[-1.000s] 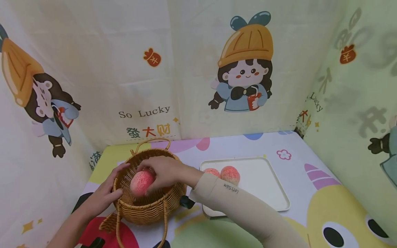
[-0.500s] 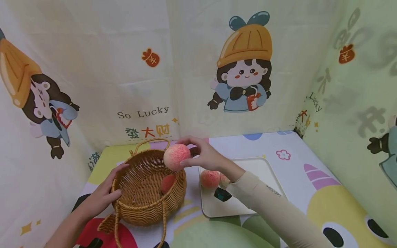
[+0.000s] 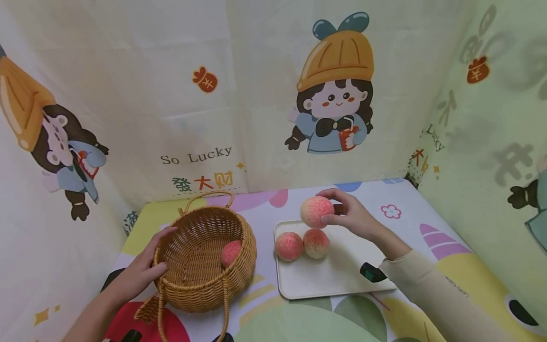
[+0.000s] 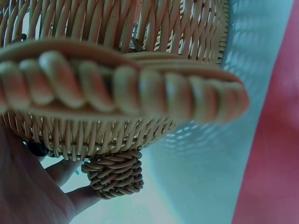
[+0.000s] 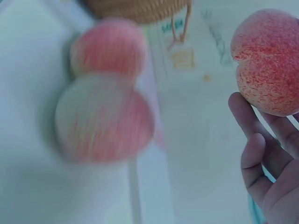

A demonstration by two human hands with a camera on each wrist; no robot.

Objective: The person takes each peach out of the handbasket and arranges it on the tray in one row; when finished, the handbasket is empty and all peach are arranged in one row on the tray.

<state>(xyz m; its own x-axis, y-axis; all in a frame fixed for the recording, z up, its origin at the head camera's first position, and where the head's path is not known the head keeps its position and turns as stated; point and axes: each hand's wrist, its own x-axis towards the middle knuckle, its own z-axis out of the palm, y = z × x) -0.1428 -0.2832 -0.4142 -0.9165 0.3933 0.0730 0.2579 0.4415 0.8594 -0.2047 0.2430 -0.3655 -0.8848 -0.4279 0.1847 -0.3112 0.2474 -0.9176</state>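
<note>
One peach hangs over one white tray, pinched between fingers and thumb of the right hand. A second peach and third peach sit there. A fourth peach lies inside one wicker basket; the left hand, fingers nearly straight, rests against its rim.

Head view soft, evenly lit, mostly sharp; left wrist view bluish, the foreground basket handle unfocused, glare at lower centre; right wrist view hazy, left-hand peaches blurred.
</note>
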